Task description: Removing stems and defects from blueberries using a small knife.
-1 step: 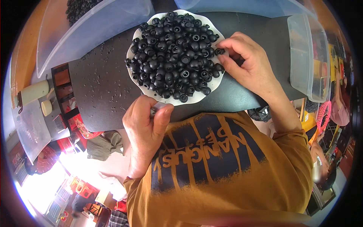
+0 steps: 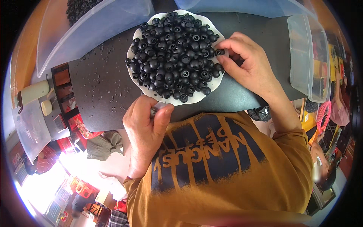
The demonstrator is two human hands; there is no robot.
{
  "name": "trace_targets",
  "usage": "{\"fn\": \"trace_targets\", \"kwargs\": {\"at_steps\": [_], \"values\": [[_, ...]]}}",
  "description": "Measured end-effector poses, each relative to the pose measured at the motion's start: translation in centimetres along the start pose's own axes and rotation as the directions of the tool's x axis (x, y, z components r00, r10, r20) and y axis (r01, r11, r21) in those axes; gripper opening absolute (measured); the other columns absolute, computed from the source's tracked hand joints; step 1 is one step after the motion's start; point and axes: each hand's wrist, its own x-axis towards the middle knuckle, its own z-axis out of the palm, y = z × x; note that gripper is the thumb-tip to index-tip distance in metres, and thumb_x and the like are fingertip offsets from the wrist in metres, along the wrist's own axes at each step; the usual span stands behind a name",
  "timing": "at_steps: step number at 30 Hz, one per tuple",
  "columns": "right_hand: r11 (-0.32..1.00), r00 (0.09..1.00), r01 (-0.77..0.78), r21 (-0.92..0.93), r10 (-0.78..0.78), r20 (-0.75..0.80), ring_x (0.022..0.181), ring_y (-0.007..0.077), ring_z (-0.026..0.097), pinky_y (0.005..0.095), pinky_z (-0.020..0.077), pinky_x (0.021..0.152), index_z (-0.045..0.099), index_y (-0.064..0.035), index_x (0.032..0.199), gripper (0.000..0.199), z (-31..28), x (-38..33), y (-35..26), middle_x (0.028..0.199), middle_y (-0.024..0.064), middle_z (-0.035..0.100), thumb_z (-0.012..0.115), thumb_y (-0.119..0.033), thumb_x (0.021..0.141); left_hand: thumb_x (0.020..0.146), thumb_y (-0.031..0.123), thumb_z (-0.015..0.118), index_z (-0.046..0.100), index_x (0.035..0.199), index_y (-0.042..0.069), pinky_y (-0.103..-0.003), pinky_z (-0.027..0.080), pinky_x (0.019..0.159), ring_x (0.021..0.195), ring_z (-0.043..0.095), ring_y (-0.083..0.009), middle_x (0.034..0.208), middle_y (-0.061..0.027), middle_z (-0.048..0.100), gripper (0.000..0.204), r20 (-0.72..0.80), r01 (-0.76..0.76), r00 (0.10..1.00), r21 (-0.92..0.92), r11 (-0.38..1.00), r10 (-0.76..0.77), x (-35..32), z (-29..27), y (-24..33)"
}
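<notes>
Seemingly pinching black pc (image 2: 219,52) at plate rim (image 2: 196,99) w/ R hand (image 2: 250,67), almost closed, prob. for control; holding L hand (image 2: 143,123) half-curled below, maybe steadying; can't tell its grip.

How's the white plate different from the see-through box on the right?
The white plate is solid white, but the clear box lets you see through it. The plate is roundish with a wavy rim, while the box has straighter sides. The left hand and right hand are at the plate, which is heaped with black pieces; neither touches the box.
</notes>
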Motion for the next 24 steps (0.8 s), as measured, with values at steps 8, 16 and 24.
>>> {"fn": "trace_targets", "kwargs": {"at_steps": [8, 16, 24], "values": [[0.998, 0.999, -0.038, -0.041, 0.040, 0.030, 0.060, 0.0183, 0.053, 0.0294, 0.0417, 0.052, 0.057, -0.0050, 0.084, 0.013, -0.1, 0.3, -0.4, 0.072, 0.0057, 0.050, 0.065, -0.010, 0.074, 0.078, 0.030, 0.067, 0.050, 0.071, 0.002, -0.032, 0.038, 0.046, 0.050, 0.048, -0.0259, 0.059, -0.0102, 0.048, 0.033, -0.006, 0.017, 1.000, -0.025, 1.000, -0.017, -0.2, 0.1, -0.1], [0.952, 0.968, -0.233, 0.198, 0.245, -0.043, 0.065, 0.0098, 0.054, 0.0234, 0.0429, 0.055, 0.054, -0.0040, 0.088, 0.012, 0.0, -1.2, 0.0, 0.077, 0.0027, 0.054, 0.061, -0.006, 0.079, 0.077, 0.029, 0.069, 0.050, 0.071, 0.002, -0.032, 0.038, 0.045, 0.049, 0.047, -0.0252, 0.058, -0.0097, 0.048, 0.033, -0.010, 0.000, 1.000, -0.020, 1.000, 0.000, 0.1, 0.1, 0.0], [0.291, 0.964, -0.232, 0.928, 0.194, 0.180, 0.063, 0.0085, 0.051, 0.0184, 0.0400, 0.059, 0.054, -0.0026, 0.099, 0.016, -0.4, -0.6, -4.5, 0.077, 0.0016, 0.055, 0.055, -0.008, 0.084, 0.075, 0.033, 0.071, 0.051, 0.069, 0.003, -0.030, 0.040, 0.045, 0.049, 0.050, -0.0246, 0.057, -0.0095, 0.050, 0.037, 0.044, -0.005, 0.999, -0.290, 0.957, 0.019, 1.7, -0.4, 1.9]]}}
